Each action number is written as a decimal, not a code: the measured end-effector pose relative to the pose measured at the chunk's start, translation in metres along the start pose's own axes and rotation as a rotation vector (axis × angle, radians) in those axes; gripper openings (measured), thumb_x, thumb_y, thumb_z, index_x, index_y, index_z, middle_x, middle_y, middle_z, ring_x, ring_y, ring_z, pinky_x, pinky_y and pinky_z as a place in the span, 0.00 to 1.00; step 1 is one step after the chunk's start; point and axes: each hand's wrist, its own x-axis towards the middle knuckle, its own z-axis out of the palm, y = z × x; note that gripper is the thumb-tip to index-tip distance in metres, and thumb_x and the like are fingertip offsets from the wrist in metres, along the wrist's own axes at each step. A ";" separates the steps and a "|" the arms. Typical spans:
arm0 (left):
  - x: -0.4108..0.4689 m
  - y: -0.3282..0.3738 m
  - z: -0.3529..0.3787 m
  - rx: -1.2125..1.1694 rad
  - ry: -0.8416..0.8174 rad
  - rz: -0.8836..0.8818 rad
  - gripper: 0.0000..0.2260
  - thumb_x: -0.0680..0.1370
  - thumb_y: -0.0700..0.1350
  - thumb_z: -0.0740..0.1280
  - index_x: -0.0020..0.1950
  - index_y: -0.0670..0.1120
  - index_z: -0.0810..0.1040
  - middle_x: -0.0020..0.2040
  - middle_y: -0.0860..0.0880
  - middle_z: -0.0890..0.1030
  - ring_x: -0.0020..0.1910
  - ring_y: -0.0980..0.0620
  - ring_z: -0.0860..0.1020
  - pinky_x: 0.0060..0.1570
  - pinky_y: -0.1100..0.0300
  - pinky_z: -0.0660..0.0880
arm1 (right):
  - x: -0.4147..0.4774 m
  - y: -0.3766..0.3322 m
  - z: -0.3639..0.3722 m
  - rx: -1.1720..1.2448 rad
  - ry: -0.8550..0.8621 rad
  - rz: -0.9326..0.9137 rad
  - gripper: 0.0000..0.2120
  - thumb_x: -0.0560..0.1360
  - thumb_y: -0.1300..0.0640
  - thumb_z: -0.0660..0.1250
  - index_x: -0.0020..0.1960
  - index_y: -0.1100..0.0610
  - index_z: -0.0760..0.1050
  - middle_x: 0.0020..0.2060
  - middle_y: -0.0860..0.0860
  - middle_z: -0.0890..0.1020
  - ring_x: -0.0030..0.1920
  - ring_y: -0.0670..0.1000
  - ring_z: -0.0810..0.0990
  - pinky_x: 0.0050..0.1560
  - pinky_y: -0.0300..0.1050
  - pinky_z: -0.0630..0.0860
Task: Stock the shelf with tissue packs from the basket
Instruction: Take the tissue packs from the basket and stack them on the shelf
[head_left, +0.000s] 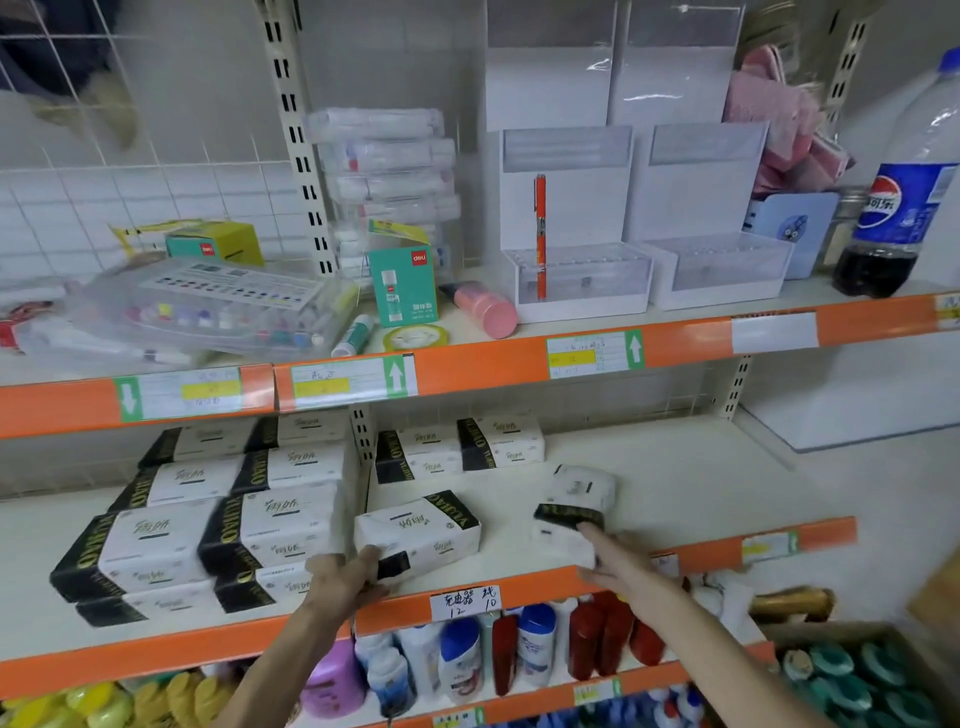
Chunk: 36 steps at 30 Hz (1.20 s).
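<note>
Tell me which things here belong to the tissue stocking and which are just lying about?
Part of the job: left hand gripping the front tissue pack; right hand at the second tissue pack; stacked tissue packs; middle shelf.
Just lying about: cola bottle; orange pen; glue stick box; pink bottle; shampoo bottles.

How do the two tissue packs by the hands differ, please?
The left pack lies flat and looks sharp, gripped at its near corner by the left hand. The right pack is blurred, touched by straight fingers of the right hand. Both have white wrapping with black bands.
</note>
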 end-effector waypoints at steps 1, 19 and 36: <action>-0.001 0.000 0.002 0.003 0.007 -0.003 0.15 0.77 0.40 0.68 0.60 0.36 0.70 0.50 0.37 0.75 0.45 0.43 0.79 0.35 0.56 0.82 | -0.001 0.004 0.005 -0.097 -0.032 0.012 0.13 0.77 0.53 0.69 0.56 0.59 0.71 0.48 0.57 0.79 0.43 0.55 0.81 0.39 0.44 0.80; -0.004 0.002 0.045 1.210 -0.193 0.567 0.26 0.72 0.46 0.70 0.67 0.51 0.63 0.63 0.50 0.65 0.58 0.47 0.75 0.58 0.55 0.74 | 0.015 0.003 0.005 -1.399 0.045 -0.759 0.26 0.77 0.51 0.65 0.73 0.46 0.61 0.70 0.44 0.67 0.71 0.48 0.61 0.70 0.47 0.64; 0.024 0.010 0.061 1.154 0.056 0.721 0.18 0.75 0.49 0.67 0.64 0.47 0.71 0.60 0.47 0.73 0.56 0.48 0.74 0.55 0.55 0.75 | 0.028 -0.010 0.015 -1.328 0.260 -0.619 0.28 0.76 0.41 0.64 0.72 0.50 0.63 0.67 0.52 0.67 0.67 0.55 0.63 0.66 0.50 0.63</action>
